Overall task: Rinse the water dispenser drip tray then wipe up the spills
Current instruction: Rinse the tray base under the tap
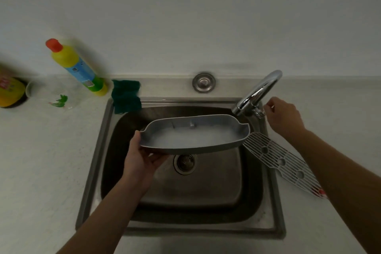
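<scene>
Drip tray (191,130) held over the sink (90,163), above the drain (184,163), cloudy water pooled inside. Left hand (142,156) clamped on the tray's left end, thumb over the rim. Right hand (283,116) at the faucet (257,93) on the sink's right rim, fingers curled at its handle; grip unclear. Grate (282,161) lies across that rim. Basin looks wet.

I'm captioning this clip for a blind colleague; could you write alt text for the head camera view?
Over a steel sink, a person's left hand holds a grey drip tray containing foamy water, while the right hand rests at the faucet handle. The tray's white grate lies on the sink's right edge; a green cloth and yellow bottle sit at back left.
</scene>
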Demonstrator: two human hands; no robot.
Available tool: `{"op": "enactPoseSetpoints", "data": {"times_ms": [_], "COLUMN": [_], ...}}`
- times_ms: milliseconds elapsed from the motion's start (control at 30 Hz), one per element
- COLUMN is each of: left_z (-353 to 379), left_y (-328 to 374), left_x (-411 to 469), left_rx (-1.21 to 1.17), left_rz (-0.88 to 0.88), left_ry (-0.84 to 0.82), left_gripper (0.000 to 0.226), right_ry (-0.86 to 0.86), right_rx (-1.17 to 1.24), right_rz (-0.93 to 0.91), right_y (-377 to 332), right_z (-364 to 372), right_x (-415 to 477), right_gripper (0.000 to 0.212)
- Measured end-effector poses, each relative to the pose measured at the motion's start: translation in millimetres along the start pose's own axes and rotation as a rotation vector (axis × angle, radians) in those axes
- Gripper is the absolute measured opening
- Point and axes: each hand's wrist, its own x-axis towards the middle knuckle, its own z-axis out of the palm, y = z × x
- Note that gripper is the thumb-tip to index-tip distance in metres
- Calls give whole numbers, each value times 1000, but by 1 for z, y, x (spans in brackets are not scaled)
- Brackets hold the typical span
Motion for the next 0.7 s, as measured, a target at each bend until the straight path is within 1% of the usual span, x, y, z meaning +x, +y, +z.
{"op": "enactPoseSetpoints", "data": {"times_ms": [67,133,200,267,333,367,400,467,500,533,600,700], "left_z": [7,12,16,19,23,25,27,32,33,34,37,39], "left_y": [-2,-4,-6,-7,-7,-8,-10,-16,-19,-24,-32,-42], "left_x": [6,12,19,26,31,33,34,37,37,37,37,38], "left_rx": [11,17,21,21,17,19,27,52,68,86,118,147], "left_rz": [-6,-18,-32,-53,-80,-89,-93,-99,-104,-113,-143,-205], "left_ry": [-12,-10,-19,-36,-51,-55,-57,-53,-52,-52,-45,-52], "left_gripper": [47,47,48,50,51,52,51,50,50,50,51,51], "right_ry": [10,-50,-91,-59,-43,-64,-103,-178,-190,-189,-160,-68], "right_rx": [-28,-38,21,225,547,668,735,777,794,817,854,820], "right_rz": [-67,-140,-133,-22,132,200,257,365,400,403,347,245], "right_y": [0,0,-2,-7,-11,-14,-15,-18,-19,-20,-24,-26], "right_z": [8,18,23,19,13,10,8,5,3,1,-4,-13], "right_x": [-6,-16,-24,-30,-45,-55,-66,-86,-95,-101,-114,-126], "right_gripper": [23,23,22,24,26,29,36,52,55,54,47,37]}}
